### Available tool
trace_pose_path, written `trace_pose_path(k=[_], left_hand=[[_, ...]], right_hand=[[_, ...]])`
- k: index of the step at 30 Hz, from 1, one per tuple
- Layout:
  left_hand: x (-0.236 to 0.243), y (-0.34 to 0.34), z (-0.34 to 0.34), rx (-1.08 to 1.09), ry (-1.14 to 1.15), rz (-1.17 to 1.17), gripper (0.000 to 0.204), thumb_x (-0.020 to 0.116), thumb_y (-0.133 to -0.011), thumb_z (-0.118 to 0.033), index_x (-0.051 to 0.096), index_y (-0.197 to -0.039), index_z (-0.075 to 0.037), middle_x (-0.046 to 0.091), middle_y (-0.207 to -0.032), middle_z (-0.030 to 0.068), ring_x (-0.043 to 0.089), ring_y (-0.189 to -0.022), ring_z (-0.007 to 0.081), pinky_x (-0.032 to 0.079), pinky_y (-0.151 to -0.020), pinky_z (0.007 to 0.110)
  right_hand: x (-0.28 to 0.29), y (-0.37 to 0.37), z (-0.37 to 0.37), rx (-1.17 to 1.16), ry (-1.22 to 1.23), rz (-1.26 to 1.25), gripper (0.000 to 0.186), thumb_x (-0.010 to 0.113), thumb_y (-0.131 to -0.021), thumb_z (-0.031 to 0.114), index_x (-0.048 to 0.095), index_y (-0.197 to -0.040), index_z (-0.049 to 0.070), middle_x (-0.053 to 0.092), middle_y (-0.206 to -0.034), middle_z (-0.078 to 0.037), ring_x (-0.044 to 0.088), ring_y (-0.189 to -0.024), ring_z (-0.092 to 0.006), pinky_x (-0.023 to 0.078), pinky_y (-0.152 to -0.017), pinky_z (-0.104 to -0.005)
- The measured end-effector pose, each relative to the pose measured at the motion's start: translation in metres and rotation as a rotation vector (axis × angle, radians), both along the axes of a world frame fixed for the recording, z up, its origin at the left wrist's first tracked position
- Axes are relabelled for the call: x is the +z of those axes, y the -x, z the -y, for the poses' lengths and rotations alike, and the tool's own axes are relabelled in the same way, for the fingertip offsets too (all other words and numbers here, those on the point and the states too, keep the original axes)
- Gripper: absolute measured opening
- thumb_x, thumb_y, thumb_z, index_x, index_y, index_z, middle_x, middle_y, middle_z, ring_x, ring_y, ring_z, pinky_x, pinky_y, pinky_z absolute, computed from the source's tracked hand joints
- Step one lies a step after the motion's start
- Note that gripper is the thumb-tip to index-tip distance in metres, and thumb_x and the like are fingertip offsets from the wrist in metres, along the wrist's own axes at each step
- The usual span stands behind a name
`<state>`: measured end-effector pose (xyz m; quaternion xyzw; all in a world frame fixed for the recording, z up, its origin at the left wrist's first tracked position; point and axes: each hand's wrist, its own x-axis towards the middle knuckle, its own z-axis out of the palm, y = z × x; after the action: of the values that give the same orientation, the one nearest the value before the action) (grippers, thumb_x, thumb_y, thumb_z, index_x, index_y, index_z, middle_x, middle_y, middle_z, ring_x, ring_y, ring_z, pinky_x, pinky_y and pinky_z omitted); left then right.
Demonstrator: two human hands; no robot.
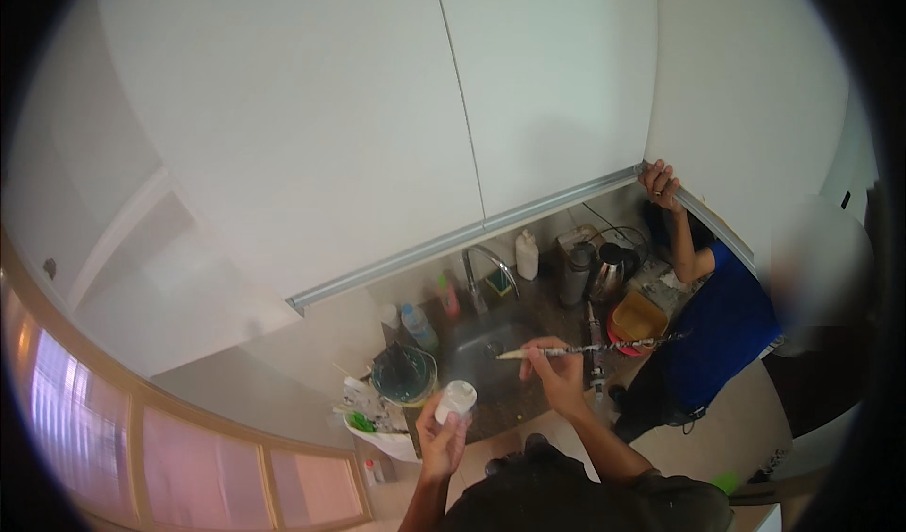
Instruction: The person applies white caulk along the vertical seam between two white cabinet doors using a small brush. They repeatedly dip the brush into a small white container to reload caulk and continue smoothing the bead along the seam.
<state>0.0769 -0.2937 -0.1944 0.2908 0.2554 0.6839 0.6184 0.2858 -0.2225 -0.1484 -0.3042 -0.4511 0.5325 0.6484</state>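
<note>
In my left hand [441, 440] is a small white cup [458, 400], gripped around its side with its top facing up; what it contains is too small to make out. My right hand [563, 378] pinches a thin paintbrush [511, 355] near its pale tip. The brush lies roughly level, its dark, light-speckled handle reaching out to the right. Tip and cup are apart, the brush being farther off and to the right. Both hands are held over the near side of a dark counter with a sink [472, 343].
White wall cabinets [377, 136] with a metal lower edge hang ahead. At right, a person in a blue shirt [722, 306] rests a hand [661, 183] on the cabinet edge. A dark bucket [404, 376], a faucet [469, 273], bottles [418, 326] and an orange container [639, 317] crowd the counter.
</note>
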Motion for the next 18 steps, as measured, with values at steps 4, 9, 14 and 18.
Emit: trace_pose_path(k=[4, 9, 14, 18], left_hand=[[0.031, -0.016, -0.006, 0.037, -0.04, -0.035, 0.052, 0.074, -0.091, -0.02, 0.05, -0.132, 0.0, 0.061, -0.121, 0.0093, 0.059, -0.1, 0.0164, 0.048, -0.079, 0.028], [0.052, -0.022, -0.019, -0.006, -0.157, 0.026, 0.064, 0.083, -0.082, -0.027, 0.052, -0.132, 0.0, 0.065, -0.114, 0.0209, 0.059, -0.084, 0.0124, 0.044, -0.067, 0.022], [0.052, -0.028, -0.023, 0.011, -0.165, 0.063, 0.071, 0.087, -0.078, -0.029, 0.051, -0.132, -0.001, 0.066, -0.114, 0.0238, 0.056, -0.075, 0.0098, 0.041, -0.062, 0.021], [0.058, -0.032, -0.029, 0.03, -0.188, 0.06, 0.076, 0.088, -0.075, -0.029, 0.048, -0.133, -0.001, 0.065, -0.114, 0.0218, 0.06, -0.086, 0.0151, 0.045, -0.064, 0.023]], right_hand=[[0.043, -0.011, -0.003, 0.047, -0.17, 0.04, 0.016, 0.06, -0.099, 0.008, 0.065, -0.108, -0.005, 0.067, -0.089, -0.011, 0.066, -0.082, -0.0163, 0.052, -0.074, -0.0304], [0.095, -0.026, -0.008, 0.096, -0.398, 0.186, 0.017, 0.062, -0.097, 0.008, 0.068, -0.104, -0.005, 0.069, -0.096, -0.015, 0.066, -0.094, -0.0219, 0.052, -0.085, -0.035], [0.113, -0.028, -0.015, 0.201, -0.433, 0.244, 0.016, 0.064, -0.095, 0.01, 0.07, -0.1, -0.005, 0.071, -0.101, -0.019, 0.067, -0.097, -0.0251, 0.052, -0.088, -0.0367], [0.125, -0.03, -0.019, 0.252, -0.469, 0.275, 0.014, 0.064, -0.094, 0.007, 0.07, -0.099, -0.004, 0.072, -0.1, -0.019, 0.068, -0.096, -0.0249, 0.052, -0.087, -0.037]])
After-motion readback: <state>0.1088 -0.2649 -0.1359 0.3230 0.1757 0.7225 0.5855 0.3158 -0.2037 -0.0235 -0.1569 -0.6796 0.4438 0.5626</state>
